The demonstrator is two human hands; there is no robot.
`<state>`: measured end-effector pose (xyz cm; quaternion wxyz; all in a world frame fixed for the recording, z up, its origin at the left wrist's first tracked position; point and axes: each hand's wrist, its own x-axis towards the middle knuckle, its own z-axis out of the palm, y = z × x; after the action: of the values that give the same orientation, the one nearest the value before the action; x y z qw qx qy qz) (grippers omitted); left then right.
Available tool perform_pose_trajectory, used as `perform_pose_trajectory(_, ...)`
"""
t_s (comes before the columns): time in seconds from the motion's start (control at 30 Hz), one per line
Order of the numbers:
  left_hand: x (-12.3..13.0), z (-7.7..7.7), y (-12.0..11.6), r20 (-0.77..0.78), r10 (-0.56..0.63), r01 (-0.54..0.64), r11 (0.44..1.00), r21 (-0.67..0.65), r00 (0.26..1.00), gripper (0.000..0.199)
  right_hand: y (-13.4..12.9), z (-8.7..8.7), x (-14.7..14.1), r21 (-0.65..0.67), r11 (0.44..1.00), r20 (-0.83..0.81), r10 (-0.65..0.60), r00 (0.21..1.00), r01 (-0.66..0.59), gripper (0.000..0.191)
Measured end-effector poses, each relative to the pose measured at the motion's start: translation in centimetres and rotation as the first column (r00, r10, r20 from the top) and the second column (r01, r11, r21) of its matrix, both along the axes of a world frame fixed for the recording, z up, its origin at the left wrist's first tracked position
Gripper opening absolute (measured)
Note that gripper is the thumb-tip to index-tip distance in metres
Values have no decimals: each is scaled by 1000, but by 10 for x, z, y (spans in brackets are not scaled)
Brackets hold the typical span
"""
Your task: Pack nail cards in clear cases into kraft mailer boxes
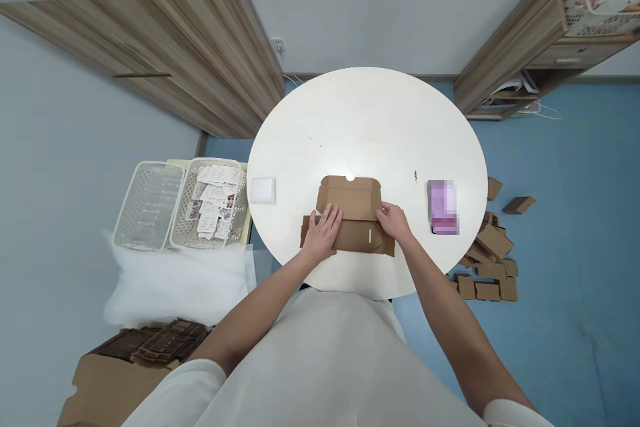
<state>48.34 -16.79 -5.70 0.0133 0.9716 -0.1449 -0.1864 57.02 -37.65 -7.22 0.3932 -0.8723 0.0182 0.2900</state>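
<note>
On a white table [367,120], the left hand [323,235] – fingers apart – rests on an open cardboard mailer box [353,237] whose side flap the right hand [393,221] pinches.

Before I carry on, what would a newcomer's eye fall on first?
The big white table in the middle, with brown cardboard on its near side under the left hand, the right hand at its right side. Then the pixelated purple patch at the table's right, and the small brown boxes heaped on the floor beyond.
</note>
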Motion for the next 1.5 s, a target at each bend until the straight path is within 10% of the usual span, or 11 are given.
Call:
perform_pose_trajectory(0.23,-13,-4,6,-9,-15,14,998,-57,1000,102,9,19,-42,-357,934,438,190,879,-24,67)
perform_pose_trajectory(0.43,-40,-4,11,4,-28,29,996,-83,1000,94,27,12,-114,-446,748,304,643,703,-492,98)
perform_pose_trajectory(0.67,-76,-6,38,65,209,-194,963,-185,976,108,42,-12,-135,-456,796,280,553,785,-398,99)
perform_pose_trajectory(0.8,-104,-20,70,-3,591,-565,771,-294,807,88,39,-20,-132,-353,846,323,512,796,-400,98)
perform_pose_trajectory(1.07,-103,-32,83,-180,612,-584,564,-583,770,49,52,-25,-139,-290,866,351,493,796,-408,100)
perform_pose_trajectory(1.23,-101,-24,80,-199,643,-608,513,-606,740,24,57,-19,-139,-297,856,305,504,808,-423,100)
perform_pose_trajectory(1.5,-107,-11,53,-202,590,-562,524,-641,781,46,66,-14,-141,-326,835,297,535,791,-442,103)
